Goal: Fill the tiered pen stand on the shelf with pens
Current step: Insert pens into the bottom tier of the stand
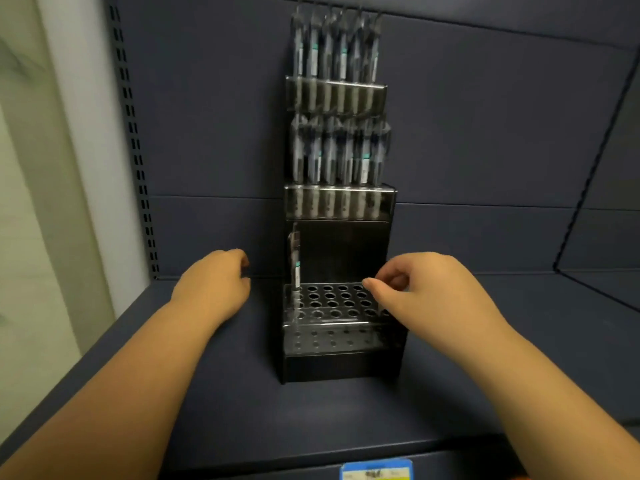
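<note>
Two bare hands reach forward over a dark shelf, one on each side of a black tiered pen stand. The left hand sits just left of the stand's lowest tier with its fingers curled under; whether it holds anything cannot be told, since the fingertips are hidden behind the knuckles. The right hand hovers at the right rear corner of that lowest tier, thumb and forefinger brought close together in a pinch above the holes; nothing can be made out between them, though the frame is blurred there.

Between the hands, the lowest tier shows a clear top plate with rows of round holes, nearly all of them bare. A single pen stands upright in the far-left hole at the back, nearer the left hand.

Above and beyond both hands, the middle tier carries a full row of dark pens with pale labels, standing upright side by side. Higher still, the top tier holds another full row of pens.

Behind the stand rises the dark back panel of the shelving. Left of the left hand runs a slotted upright rail, with a pale wall beyond it. Close to the person, below the right forearm, a blue price label sits on the shelf's front edge.
</note>
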`<action>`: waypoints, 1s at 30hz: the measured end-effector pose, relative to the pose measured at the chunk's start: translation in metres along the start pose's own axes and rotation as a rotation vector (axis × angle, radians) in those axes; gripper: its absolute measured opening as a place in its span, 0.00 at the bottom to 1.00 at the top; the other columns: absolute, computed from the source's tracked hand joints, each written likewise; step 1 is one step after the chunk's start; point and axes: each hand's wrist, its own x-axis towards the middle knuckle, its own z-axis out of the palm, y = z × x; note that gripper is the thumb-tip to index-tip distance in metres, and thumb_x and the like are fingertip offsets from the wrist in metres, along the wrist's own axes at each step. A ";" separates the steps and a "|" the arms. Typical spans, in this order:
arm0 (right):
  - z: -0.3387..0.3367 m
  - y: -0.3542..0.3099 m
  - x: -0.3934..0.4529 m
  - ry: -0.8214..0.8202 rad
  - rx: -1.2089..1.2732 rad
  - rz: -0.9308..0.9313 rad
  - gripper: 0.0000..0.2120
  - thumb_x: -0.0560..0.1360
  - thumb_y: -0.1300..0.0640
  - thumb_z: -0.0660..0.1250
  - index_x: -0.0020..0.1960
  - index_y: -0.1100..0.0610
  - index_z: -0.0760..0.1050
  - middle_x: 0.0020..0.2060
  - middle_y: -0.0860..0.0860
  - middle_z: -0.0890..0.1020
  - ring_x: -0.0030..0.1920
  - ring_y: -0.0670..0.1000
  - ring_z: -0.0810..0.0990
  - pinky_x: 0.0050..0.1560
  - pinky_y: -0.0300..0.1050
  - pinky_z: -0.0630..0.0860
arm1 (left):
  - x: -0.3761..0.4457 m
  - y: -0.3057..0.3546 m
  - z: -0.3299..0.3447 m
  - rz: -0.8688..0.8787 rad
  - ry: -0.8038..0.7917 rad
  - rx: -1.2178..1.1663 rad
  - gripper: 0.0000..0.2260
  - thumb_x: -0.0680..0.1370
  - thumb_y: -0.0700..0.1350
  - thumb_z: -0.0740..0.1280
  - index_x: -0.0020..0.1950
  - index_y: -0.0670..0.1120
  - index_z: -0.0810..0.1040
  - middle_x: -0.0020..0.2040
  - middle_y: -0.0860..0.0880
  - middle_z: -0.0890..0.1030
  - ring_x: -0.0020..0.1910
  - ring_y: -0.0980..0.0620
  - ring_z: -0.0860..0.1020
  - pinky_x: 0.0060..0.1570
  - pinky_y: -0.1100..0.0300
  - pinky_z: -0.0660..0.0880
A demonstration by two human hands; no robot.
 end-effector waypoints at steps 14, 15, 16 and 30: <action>-0.123 0.242 -0.039 0.257 -0.184 0.062 0.12 0.78 0.46 0.68 0.59 0.50 0.79 0.47 0.43 0.79 0.51 0.49 0.80 0.49 0.47 0.77 | -0.061 0.304 -0.088 0.539 0.692 -0.284 0.09 0.76 0.48 0.62 0.55 0.49 0.76 0.50 0.43 0.78 0.50 0.40 0.76 0.52 0.46 0.75; -0.137 0.266 -0.041 0.255 -0.202 0.087 0.12 0.78 0.47 0.68 0.58 0.51 0.79 0.46 0.44 0.78 0.51 0.50 0.80 0.49 0.47 0.76 | -0.062 0.337 -0.072 0.573 0.609 -0.176 0.11 0.75 0.49 0.62 0.55 0.47 0.76 0.50 0.43 0.78 0.50 0.39 0.76 0.49 0.46 0.75; -0.150 0.288 -0.043 0.246 -0.210 0.123 0.11 0.78 0.48 0.68 0.57 0.52 0.79 0.46 0.45 0.79 0.51 0.51 0.80 0.49 0.47 0.76 | -0.060 0.369 -0.051 0.597 0.515 -0.048 0.12 0.75 0.49 0.63 0.55 0.47 0.76 0.51 0.43 0.78 0.50 0.39 0.76 0.47 0.46 0.76; -0.283 0.582 -0.120 0.164 -0.457 0.747 0.16 0.74 0.57 0.66 0.59 0.64 0.79 0.56 0.64 0.81 0.56 0.63 0.81 0.54 0.60 0.80 | -0.030 0.680 0.158 0.826 -0.307 -0.093 0.15 0.79 0.50 0.63 0.64 0.47 0.73 0.56 0.48 0.77 0.51 0.47 0.77 0.51 0.49 0.78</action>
